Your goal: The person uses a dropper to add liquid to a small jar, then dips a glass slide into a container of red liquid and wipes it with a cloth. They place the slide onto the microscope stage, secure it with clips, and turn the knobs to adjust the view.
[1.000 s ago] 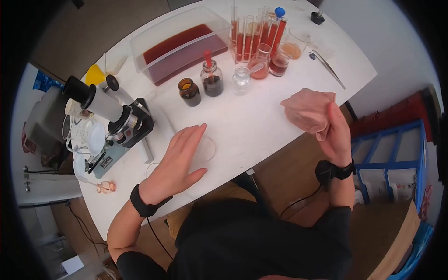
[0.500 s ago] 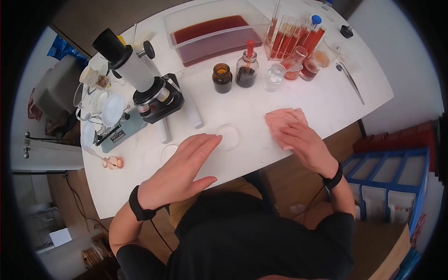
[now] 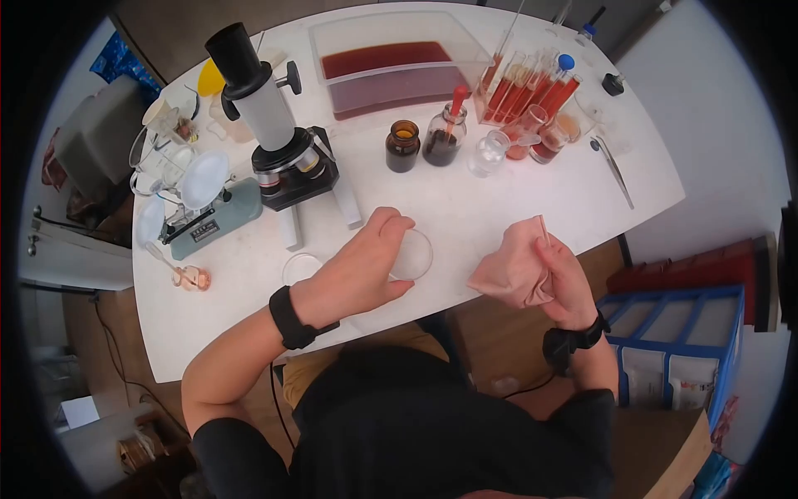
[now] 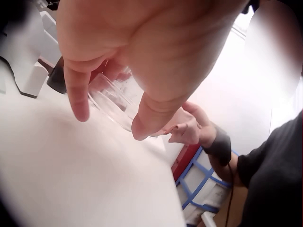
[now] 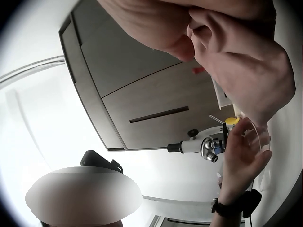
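Observation:
My left hand (image 3: 353,266) grips a clear round petri dish (image 3: 416,256) by its edge, between thumb and fingers. In the left wrist view the dish (image 4: 111,101) stands tilted between the thumb and the fingertips. A crumpled pink cloth (image 3: 511,270) hangs from my right hand (image 3: 569,287), pinched between thumb and fingers near the table's front edge. The right wrist view shows the cloth (image 5: 246,71) draped large in front, with the left hand and dish just beyond it. Another clear round dish (image 3: 301,268) lies on the table, partly behind the left wrist.
A microscope (image 3: 270,116) and a balance (image 3: 216,218) stand at left, beside a small glass vessel (image 3: 193,279). Behind are a tub of red liquid (image 3: 399,100), a brown bottle (image 3: 403,148) and a dropper bottle (image 3: 445,137). Racked test tubes (image 3: 524,87) and tweezers (image 3: 613,173) are at right.
My left hand went from flat and straight-fingered to gripping the petri dish. The right hand brought the cloth inward, spread over it half a second ago, and now pinches it hanging.

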`<state>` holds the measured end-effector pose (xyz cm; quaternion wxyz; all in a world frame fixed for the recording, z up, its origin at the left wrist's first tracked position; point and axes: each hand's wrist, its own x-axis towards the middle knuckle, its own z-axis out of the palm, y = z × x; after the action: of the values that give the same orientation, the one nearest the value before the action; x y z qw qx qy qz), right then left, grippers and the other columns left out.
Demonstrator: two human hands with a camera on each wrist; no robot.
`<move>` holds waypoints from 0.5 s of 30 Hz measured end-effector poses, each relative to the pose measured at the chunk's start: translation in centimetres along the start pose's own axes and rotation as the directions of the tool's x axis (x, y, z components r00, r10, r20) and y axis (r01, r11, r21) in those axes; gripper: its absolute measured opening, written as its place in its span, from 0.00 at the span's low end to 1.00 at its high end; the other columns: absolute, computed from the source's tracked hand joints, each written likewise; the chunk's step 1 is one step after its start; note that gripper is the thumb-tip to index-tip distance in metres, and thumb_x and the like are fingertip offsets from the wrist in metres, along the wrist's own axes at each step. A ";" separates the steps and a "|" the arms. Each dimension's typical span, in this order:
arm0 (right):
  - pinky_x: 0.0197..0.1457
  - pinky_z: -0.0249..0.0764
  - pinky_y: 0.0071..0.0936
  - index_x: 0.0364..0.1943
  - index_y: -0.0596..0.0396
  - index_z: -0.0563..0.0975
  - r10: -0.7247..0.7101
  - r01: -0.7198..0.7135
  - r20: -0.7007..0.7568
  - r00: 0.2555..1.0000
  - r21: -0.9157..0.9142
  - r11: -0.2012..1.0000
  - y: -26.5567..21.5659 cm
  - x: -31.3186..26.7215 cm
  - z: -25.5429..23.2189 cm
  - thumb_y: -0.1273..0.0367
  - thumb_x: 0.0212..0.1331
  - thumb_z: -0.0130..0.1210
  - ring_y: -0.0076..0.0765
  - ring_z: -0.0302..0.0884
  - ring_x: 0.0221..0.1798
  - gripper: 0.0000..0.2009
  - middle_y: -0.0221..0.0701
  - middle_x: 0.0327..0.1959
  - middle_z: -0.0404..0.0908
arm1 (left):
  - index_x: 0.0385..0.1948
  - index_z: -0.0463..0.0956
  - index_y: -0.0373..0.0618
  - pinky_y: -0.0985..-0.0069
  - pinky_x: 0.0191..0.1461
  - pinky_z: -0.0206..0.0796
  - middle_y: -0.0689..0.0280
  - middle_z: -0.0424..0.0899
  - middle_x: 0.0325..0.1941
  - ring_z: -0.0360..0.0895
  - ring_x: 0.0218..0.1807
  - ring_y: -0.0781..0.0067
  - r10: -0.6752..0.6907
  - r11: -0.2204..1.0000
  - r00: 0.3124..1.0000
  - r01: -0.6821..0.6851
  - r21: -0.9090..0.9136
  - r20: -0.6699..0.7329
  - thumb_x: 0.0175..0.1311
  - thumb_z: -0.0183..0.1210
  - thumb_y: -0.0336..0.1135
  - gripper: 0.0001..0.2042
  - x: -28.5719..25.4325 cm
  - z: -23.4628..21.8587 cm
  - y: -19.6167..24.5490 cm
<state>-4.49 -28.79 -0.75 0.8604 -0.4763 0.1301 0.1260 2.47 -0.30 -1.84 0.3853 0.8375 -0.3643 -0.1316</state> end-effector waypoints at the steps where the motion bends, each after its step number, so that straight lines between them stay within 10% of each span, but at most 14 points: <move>1: 0.55 0.73 0.27 0.52 0.62 0.68 -0.009 0.010 0.034 0.999 -0.023 1.000 0.0 0.1 0.2 0.66 0.66 0.48 0.30 0.76 0.50 0.16 0.35 0.48 0.76 | 0.56 0.60 0.38 0.73 0.49 0.67 0.56 0.64 0.50 0.70 0.44 0.64 -0.045 0.990 0.999 0.047 -0.130 0.017 0.43 0.68 0.26 0.35 -0.4 -0.3 0.5; 8: 0.49 0.72 0.26 0.51 0.57 0.72 -0.095 0.103 0.065 0.993 -0.136 0.985 -0.1 -0.5 2.6 0.70 0.63 0.51 0.24 0.72 0.46 0.14 0.30 0.44 0.75 | 0.55 0.63 0.42 0.79 0.41 0.65 0.61 0.61 0.48 0.67 0.37 0.73 0.007 0.970 0.996 -0.029 -0.243 -0.088 0.40 0.68 0.25 0.34 -1.9 -1.5 2.7; 11: 0.49 0.70 0.28 0.48 0.52 0.77 -0.416 0.660 0.513 0.751 -0.602 0.450 1.0 0.0 5.8 0.73 0.56 0.57 0.29 0.67 0.48 0.14 0.32 0.45 0.72 | 0.54 0.63 0.40 0.75 0.45 0.66 0.59 0.62 0.48 0.67 0.39 0.68 -0.017 0.961 0.996 -0.007 -0.277 -0.085 0.40 0.69 0.26 0.34 -1.8 -0.9 3.3; 15: 0.57 0.62 0.38 0.46 0.46 0.79 -0.279 0.776 0.770 0.574 -0.620 -0.115 3.1 0.2 9.2 0.71 0.46 0.63 0.45 0.63 0.51 0.18 0.38 0.49 0.67 | 0.52 0.63 0.38 0.72 0.49 0.67 0.56 0.61 0.50 0.69 0.46 0.62 0.020 0.975 0.995 -0.040 -0.220 -0.093 0.40 0.69 0.26 0.33 -2.0 -0.3 3.0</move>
<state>-4.38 -19.34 1.47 0.3290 -0.8646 -0.3659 -0.1018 -0.30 -0.07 0.45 0.4943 0.7889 -0.3421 -0.1277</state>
